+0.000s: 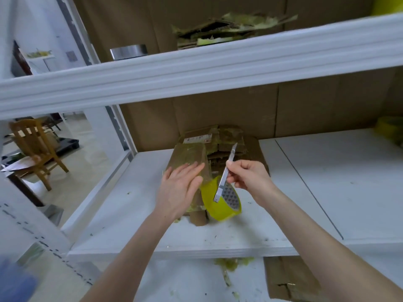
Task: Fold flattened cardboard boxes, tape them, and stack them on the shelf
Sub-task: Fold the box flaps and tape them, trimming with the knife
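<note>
A small folded cardboard box point(189, 156) stands on the white shelf board point(305, 192). My left hand point(180, 189) lies flat against its top and near side, fingers straight. My right hand point(248, 176) pinches a slim metal utility knife point(225, 173) with the blade pointing up and away. Just below the knife, a roll of yellow tape point(222, 202) hangs beside the box, with a strip of tape running to the box edge. Behind the box lies a pile of flattened, tape-marked cardboard point(229, 138).
A white shelf beam point(196, 68) crosses above, with torn cardboard point(229, 27) and a metal tin point(128, 52) on the upper level. A flat cardboard piece point(285, 277) lies on the lower level. A wooden chair point(35, 147) stands to the left beyond the rack.
</note>
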